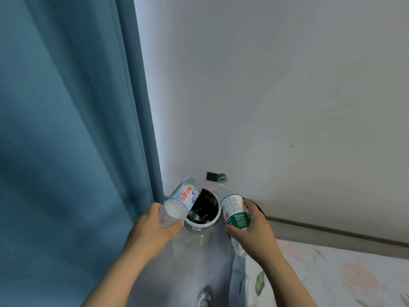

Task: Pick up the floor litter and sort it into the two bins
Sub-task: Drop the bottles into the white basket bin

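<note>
A white slotted bin [212,220] lined with a black bag stands on the floor in the corner and holds several bottles. My left hand [152,227] grips the base of a clear plastic bottle with a blue-and-white label [182,198], tilted over the bin's left rim. My right hand [252,227] holds a clear bottle with a green cap and green-and-white label [234,212], upright just right of the bin. Behind my right hand, a dark round edge shows that may be a second bin; most of it is hidden.
A blue curtain [77,129] hangs at the left down to the floor. The white wall [287,96] carries a small black socket [212,176] above the bin. A bed with a floral sheet [332,280] fills the lower right. A shoe [204,299] shows at the bottom.
</note>
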Demonstrator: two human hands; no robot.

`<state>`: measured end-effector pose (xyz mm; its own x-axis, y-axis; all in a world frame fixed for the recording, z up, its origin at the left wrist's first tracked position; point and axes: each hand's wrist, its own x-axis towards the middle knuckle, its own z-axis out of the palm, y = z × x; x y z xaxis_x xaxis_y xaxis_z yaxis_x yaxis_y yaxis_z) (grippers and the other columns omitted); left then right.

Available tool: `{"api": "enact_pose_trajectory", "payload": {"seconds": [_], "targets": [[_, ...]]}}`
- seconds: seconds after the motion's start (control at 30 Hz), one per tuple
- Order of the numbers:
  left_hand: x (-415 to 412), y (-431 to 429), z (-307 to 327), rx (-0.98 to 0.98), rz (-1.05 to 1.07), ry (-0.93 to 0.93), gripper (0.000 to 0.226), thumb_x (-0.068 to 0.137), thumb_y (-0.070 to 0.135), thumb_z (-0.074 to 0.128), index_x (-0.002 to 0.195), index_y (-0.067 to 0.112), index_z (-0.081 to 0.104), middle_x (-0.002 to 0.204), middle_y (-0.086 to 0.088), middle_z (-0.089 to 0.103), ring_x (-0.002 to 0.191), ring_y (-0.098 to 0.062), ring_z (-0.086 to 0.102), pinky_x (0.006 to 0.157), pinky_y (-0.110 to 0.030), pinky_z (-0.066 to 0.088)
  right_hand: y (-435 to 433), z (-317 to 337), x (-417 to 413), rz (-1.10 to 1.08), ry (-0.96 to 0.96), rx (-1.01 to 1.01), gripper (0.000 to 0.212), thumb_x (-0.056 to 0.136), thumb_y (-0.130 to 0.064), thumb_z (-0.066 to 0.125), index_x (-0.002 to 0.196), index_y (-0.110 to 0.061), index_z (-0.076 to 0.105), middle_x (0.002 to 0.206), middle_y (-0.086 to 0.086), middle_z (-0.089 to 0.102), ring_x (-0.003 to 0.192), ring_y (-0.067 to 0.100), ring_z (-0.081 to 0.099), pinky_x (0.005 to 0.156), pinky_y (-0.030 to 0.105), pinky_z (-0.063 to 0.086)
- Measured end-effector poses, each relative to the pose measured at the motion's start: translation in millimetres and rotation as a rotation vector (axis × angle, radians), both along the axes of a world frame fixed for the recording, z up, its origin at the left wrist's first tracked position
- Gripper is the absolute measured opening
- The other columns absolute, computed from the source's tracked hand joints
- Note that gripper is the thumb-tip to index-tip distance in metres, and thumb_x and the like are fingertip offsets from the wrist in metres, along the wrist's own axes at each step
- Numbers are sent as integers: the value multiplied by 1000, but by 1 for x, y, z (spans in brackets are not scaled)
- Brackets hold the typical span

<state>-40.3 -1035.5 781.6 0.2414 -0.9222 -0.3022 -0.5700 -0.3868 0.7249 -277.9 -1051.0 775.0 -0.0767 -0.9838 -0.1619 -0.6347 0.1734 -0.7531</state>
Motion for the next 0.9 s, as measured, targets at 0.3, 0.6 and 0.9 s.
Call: {"api": "enact_pose_trajectory", "payload": {"seconds": [0.3,0.6,0.9], "targets": [[-26,-100,-34,142,10,-72,50,72,50,71,108,23,49,103,3,61,95,-20,59,82,-34,51,-111,-33,-28,77,113,203,73,68,-34,69,135,-25,41,114,-2,55,95,16,58,75,30,48],[-3,-184,-80,302,-41,-163,50,72,52,67,105,20,48,105,-3,64,94,-26,60,77,-33,52,-197,-68,-12,127,146,363,70,67,-32,69,131,-23,43,112,-1,56,93,17,59,77,32,50],[41,-278,-120,428,-117,-167,52,70,54,66,101,18,47,105,-5,63,92,-27,61,76,-33,52,-280,-110,25,112,226,574,73,67,-34,66,134,-18,41,111,3,57,92,20,59,70,28,44]]}}
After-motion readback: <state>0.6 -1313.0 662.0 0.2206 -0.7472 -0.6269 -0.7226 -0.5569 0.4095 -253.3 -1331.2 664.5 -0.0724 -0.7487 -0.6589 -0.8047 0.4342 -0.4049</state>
